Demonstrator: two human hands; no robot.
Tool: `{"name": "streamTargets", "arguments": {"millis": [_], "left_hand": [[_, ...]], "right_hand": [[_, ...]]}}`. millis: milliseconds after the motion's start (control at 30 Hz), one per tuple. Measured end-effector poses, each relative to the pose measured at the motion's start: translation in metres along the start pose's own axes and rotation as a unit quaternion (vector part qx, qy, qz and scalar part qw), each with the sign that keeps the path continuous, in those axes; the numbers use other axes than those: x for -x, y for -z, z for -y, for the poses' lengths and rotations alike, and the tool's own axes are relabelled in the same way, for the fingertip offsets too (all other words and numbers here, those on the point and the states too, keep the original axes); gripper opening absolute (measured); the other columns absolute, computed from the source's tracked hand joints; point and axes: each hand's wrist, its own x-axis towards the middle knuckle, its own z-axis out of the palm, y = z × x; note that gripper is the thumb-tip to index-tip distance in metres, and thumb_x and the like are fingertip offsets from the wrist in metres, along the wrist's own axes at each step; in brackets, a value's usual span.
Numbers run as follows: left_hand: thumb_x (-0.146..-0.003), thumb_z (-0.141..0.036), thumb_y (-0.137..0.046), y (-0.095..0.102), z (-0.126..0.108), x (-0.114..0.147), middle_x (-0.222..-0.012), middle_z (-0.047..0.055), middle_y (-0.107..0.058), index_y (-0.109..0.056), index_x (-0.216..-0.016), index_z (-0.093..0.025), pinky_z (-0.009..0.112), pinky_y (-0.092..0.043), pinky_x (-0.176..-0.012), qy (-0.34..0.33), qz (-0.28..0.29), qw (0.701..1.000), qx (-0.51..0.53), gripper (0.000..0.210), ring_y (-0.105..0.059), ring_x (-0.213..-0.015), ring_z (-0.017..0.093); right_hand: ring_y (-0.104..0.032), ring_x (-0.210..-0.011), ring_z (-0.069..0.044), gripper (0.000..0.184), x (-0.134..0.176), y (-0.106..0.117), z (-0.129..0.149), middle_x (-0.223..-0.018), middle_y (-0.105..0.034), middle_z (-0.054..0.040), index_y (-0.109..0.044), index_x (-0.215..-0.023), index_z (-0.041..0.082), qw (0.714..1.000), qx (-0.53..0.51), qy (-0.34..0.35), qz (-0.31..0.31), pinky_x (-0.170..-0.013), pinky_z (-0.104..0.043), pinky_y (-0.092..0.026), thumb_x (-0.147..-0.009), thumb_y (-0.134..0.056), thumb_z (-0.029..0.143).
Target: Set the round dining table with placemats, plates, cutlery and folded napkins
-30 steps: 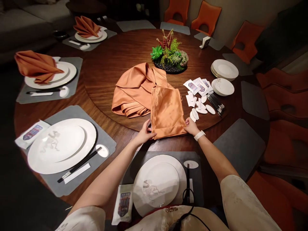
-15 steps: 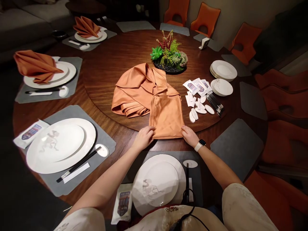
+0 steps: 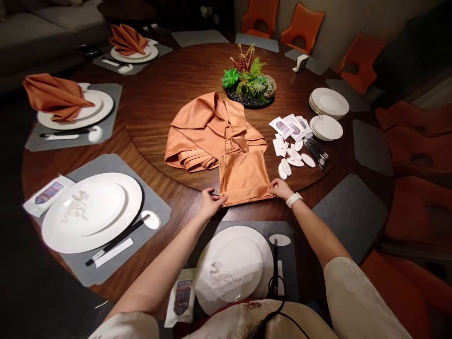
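An orange cloth napkin point(image 3: 244, 173) lies flattened into a square over the turntable's near edge, with a narrow band turned up along its near side. My left hand point(image 3: 212, 201) pinches the left end of that band, thumb on top. At the opposite end my right hand point(image 3: 281, 189), with a white watch strap at the wrist, grips the band between thumb and fingers. Behind the napkin spreads a heap of more orange napkins point(image 3: 197, 132). Closest to me is a stacked plate setting point(image 3: 243, 268) with chopsticks point(image 3: 276, 259) on its right and a packaged wipe point(image 3: 181, 296) on its left.
Right of the napkins lie wipe packets point(image 3: 291, 126), small white rests point(image 3: 294, 162), a bundle of chopsticks point(image 3: 316, 151) and stacked plates point(image 3: 328, 102). A plant centrepiece point(image 3: 249, 82) stands behind. Another plate setting point(image 3: 92, 212) is at left, with folded napkins point(image 3: 56, 96) on farther plates.
The napkin's near edge has been folded up into a band, and its far edge has come closer to me. My right hand has shifted slightly right and up; my left hand has turned, thumb on top.
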Motion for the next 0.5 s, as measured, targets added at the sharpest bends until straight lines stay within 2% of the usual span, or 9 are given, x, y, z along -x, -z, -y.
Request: {"name": "streamTargets", "arguments": {"millis": [100,200,267,367,433,500], "left_hand": [[-0.071,-0.034,-0.080,0.002,0.007,0.004,-0.084,-0.002,-0.060,-0.017,-0.143,-0.022,0.019,-0.042,-0.052,0.002,0.066,0.998,0.006,0.097,-0.054,-0.055,0.007],[-0.071,-0.033,-0.077,0.004,0.009,0.007,-0.083,-0.003,-0.059,-0.010,-0.148,-0.023,0.021,-0.047,-0.057,-0.077,0.098,0.992,0.025,0.102,-0.057,-0.058,0.009],[-0.073,-0.032,-0.074,0.006,0.005,0.008,-0.091,0.000,-0.060,-0.016,-0.149,-0.023,0.026,-0.051,-0.065,-0.180,0.077,0.981,-0.012,0.097,-0.060,-0.068,0.012],[-0.077,-0.025,-0.067,0.011,-0.009,0.009,-0.108,0.008,-0.058,-0.036,-0.146,-0.021,0.034,-0.053,-0.084,-0.321,0.013,0.933,-0.164,0.075,-0.061,-0.093,0.020],[-0.078,-0.018,-0.061,0.013,-0.018,0.008,-0.106,0.008,-0.057,-0.047,-0.140,-0.021,0.037,-0.051,-0.089,-0.357,-0.022,0.895,-0.266,0.064,-0.059,-0.098,0.023],[-0.078,-0.016,-0.058,0.014,-0.021,0.006,-0.099,0.008,-0.056,-0.055,-0.134,-0.020,0.038,-0.050,-0.088,-0.365,-0.046,0.865,-0.341,0.056,-0.058,-0.095,0.025]], "right_hand": [[-0.044,-0.054,-0.009,0.028,-0.004,-0.001,0.007,-0.059,-0.048,0.0081,-0.047,-0.071,0.020,1.000,0.012,0.020,0.002,-0.053,-0.020,-0.036,-0.055,-0.067,0.009],[-0.044,-0.057,-0.010,0.028,0.001,-0.004,0.013,-0.063,-0.047,0.0085,-0.049,-0.081,0.020,0.996,-0.037,0.079,-0.009,-0.055,-0.020,-0.038,-0.058,-0.060,0.010],[-0.048,-0.060,-0.011,0.038,0.007,-0.005,0.015,-0.068,-0.050,0.0076,-0.051,-0.098,0.021,0.989,-0.058,0.139,-0.012,-0.059,-0.021,-0.042,-0.062,-0.057,0.011],[-0.056,-0.077,-0.017,0.051,0.017,-0.008,0.016,-0.087,-0.059,-0.0006,-0.054,-0.116,0.020,0.965,0.001,0.259,-0.049,-0.074,-0.029,-0.049,-0.066,-0.055,0.010],[-0.057,-0.089,-0.022,0.046,0.022,-0.010,0.014,-0.098,-0.061,-0.0070,-0.059,-0.114,0.018,0.942,0.075,0.316,-0.086,-0.084,-0.036,-0.049,-0.069,-0.054,0.008],[-0.056,-0.096,-0.026,0.033,0.027,-0.013,0.010,-0.098,-0.061,-0.0111,-0.064,-0.105,0.016,0.924,0.151,0.333,-0.110,-0.089,-0.041,-0.048,-0.075,-0.052,0.007]]}}
